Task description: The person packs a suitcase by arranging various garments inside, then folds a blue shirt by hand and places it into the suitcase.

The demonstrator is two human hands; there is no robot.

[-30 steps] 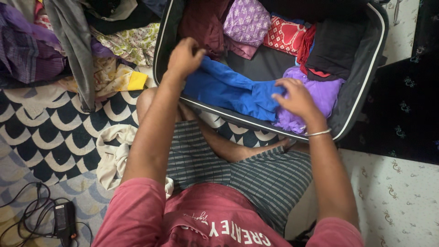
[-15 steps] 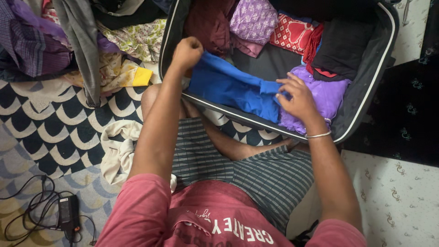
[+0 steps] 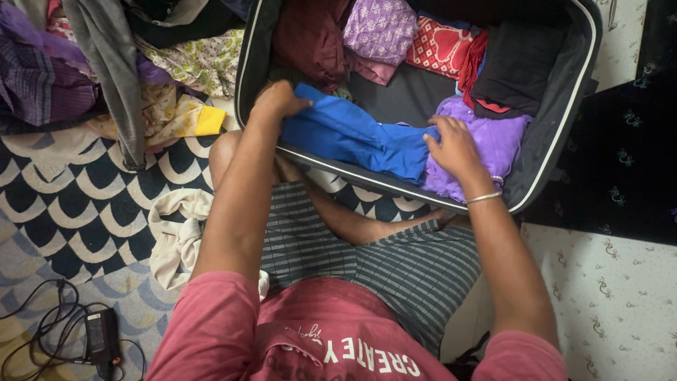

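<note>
— Where's the blue garment [image 3: 352, 137]?
— Along the near wall of the open suitcase [image 3: 564, 106], just beside a purple cloth [image 3: 493, 141].
— And the hands?
— Left hand [image 3: 278, 101] pinches its far corner; right hand [image 3: 455, 147] presses its other end, fingers curled on the fabric.

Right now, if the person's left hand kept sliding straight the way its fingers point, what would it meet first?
The left hand grips the blue garment and points into the suitcase. Going on, it would probably meet the maroon cloth first, though depth is hard to judge.
</note>
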